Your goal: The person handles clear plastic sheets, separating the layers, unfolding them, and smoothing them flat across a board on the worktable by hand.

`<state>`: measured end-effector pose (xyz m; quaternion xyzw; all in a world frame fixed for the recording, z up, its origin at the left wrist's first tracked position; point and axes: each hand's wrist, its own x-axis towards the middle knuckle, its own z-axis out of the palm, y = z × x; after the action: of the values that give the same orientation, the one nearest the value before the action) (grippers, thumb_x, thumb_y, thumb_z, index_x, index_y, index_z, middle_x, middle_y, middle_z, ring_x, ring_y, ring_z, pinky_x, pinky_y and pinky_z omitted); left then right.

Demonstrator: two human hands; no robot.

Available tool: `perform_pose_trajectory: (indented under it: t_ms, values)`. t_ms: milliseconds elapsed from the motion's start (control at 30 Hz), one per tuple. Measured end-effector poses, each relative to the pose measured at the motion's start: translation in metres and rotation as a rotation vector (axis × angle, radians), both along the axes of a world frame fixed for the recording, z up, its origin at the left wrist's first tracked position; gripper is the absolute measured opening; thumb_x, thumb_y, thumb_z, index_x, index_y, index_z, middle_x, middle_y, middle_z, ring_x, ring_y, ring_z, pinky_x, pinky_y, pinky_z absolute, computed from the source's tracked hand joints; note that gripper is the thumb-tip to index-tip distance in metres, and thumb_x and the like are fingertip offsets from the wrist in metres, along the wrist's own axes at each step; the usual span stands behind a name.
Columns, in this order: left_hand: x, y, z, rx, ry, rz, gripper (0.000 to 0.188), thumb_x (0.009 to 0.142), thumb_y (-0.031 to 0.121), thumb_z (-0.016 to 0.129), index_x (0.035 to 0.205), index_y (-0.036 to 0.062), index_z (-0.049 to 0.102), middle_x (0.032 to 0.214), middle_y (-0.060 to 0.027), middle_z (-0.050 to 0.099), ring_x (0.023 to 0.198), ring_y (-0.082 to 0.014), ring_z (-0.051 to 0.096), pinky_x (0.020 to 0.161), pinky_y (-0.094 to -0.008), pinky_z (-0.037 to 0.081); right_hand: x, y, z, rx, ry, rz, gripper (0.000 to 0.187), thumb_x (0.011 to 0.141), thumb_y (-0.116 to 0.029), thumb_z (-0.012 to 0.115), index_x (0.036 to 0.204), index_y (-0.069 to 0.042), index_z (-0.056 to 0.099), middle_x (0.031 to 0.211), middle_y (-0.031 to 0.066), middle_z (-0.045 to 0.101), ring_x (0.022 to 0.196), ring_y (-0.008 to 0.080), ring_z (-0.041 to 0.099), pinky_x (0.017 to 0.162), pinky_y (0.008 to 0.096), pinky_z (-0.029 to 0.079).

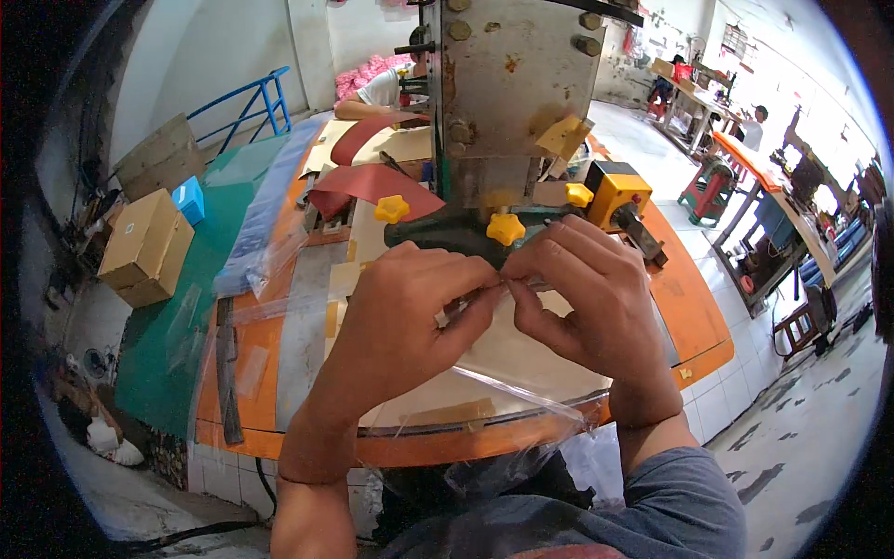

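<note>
My left hand (pixel 396 312) and my right hand (pixel 591 293) meet in front of the machine, fingertips almost touching. Each is closed in a pinch between thumb and forefinger. What they hold looks like a clear plastic film (pixel 521 393), which hangs from between the fingers over the table's front edge; the pinched part is mostly hidden. Just beyond my fingertips is a yellow star-shaped knob (pixel 506 229) on the dark green machine base. Another yellow knob (pixel 392 209) stands beyond my left hand, and a third knob (pixel 579 195) beyond my right.
A tall metal machine head (pixel 521 93) rises ahead over the orange-edged table (pixel 694 321). Red strip material (pixel 372 184) curls at its left, near another person's arm (pixel 358 110). Clear plastic sheets (pixel 265 224), a dark metal strip (pixel 227 373) and a cardboard box (pixel 144 247) lie left.
</note>
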<state>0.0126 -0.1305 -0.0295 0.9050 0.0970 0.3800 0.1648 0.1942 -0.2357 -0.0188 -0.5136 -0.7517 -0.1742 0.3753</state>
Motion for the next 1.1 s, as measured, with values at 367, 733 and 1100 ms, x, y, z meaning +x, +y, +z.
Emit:
perform_pose_trajectory:
  t_ms: [367,733,1100]
  values:
    - [-0.006,-0.007,0.008,-0.173,-0.134,0.007,0.008,0.09,0.009,0.07,0.089,0.0018,0.073,0.082,-0.0062,0.072,0.072,-0.0128,0.068,0.059,-0.026,0.05,0.011,-0.009,0.004,-0.102,0.063,0.019,0.013,0.083,-0.015,0.073,0.093,-0.01,0.067,0.085,0.0071,0.064,0.082,0.0269,0.065,0.069,0.0413,0.053]
    - [-0.056,0.029,0.028,-0.303,-0.798,0.16,0.014,0.099,0.011,0.063,0.098,-0.0014,0.069,0.078,-0.0043,0.066,0.058,-0.0043,0.048,0.053,-0.0182,0.035,0.056,-0.015,0.018,-0.121,0.073,0.012,0.011,0.085,-0.014,0.075,0.09,-0.006,0.069,0.083,0.0085,0.069,0.08,0.0259,0.069,0.07,0.037,0.052]
    - [-0.067,0.053,0.025,-0.287,-0.94,0.205,0.016,0.1,0.015,0.062,0.1,0.0008,0.07,0.079,-0.0043,0.066,0.058,-0.0043,0.048,0.05,-0.0184,0.034,0.066,-0.02,0.018,-0.091,0.732,0.352,0.032,0.091,-0.029,0.077,0.099,-0.003,0.06,0.084,-0.0009,0.06,0.073,0.0064,0.059,0.067,0.0217,0.048]
